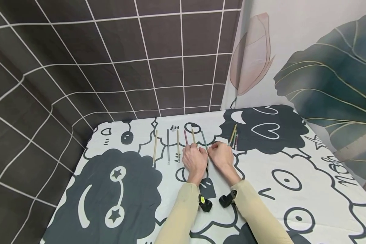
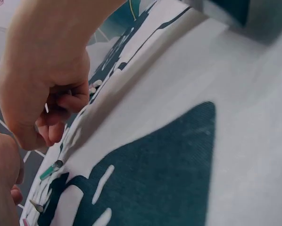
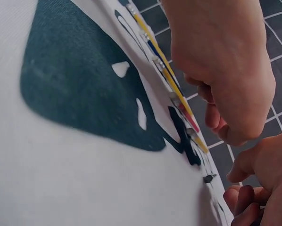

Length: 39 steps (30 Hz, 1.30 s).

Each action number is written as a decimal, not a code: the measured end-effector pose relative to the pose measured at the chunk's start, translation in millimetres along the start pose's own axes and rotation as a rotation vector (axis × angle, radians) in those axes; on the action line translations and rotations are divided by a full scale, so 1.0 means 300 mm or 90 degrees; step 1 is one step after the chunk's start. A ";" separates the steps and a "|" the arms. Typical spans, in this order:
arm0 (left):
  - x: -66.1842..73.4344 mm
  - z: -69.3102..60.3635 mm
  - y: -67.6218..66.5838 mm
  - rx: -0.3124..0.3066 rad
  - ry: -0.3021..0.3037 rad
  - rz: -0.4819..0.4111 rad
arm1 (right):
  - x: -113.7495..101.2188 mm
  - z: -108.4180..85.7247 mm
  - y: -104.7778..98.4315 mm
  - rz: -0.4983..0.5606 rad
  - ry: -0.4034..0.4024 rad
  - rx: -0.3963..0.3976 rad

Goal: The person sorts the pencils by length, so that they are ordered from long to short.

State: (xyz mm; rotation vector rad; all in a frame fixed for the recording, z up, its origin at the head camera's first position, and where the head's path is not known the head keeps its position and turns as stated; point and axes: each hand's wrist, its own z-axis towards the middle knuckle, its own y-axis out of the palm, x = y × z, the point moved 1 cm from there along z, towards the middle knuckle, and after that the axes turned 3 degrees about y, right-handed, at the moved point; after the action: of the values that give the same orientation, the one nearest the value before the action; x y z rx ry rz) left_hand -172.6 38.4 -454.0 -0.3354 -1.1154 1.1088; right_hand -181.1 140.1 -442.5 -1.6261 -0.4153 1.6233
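Six pencils lie roughly side by side on the cloth in the head view: a yellow pencil [image 1: 155, 149], a dark blue pencil [image 1: 168, 147], another yellow one, a red pencil [image 1: 185, 137], a further yellow pencil [image 1: 193, 135] and a green pencil [image 1: 204, 138]. My left hand [image 1: 195, 161] is over the near part of the red and yellow ones, its fingertips hidden. From the other side, my right hand [image 1: 222, 156] pinches the green pencil with curled fingers. The green pencil's near end shows below the hands in the left wrist view.
A small bunch of pencils [image 1: 233, 136] lies beyond my right hand. The patterned cloth [image 1: 250, 210] covers the table. Behind it hangs a dark grid curtain [image 1: 164, 40], with a leaf-print curtain [image 1: 332, 78] to the right.
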 end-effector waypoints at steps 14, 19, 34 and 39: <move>0.054 0.000 0.004 -0.025 0.039 -0.070 | 0.046 0.008 -0.102 0.025 -0.006 0.053; 0.079 0.001 0.015 -0.052 0.045 -0.095 | 0.072 0.011 -0.147 0.029 -0.002 0.067; 0.155 0.010 0.071 -0.123 0.085 -0.137 | 0.140 0.024 -0.194 0.034 0.031 0.106; 0.197 -0.004 0.096 -0.160 0.081 -0.161 | 0.151 0.028 -0.188 0.039 0.055 0.110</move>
State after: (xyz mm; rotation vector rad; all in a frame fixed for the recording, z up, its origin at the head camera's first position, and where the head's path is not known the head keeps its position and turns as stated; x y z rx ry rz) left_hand -186.8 101.5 -442.7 -0.4432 -1.1501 0.7160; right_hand -166.6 210.7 -432.5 -1.5845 -0.1763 1.5812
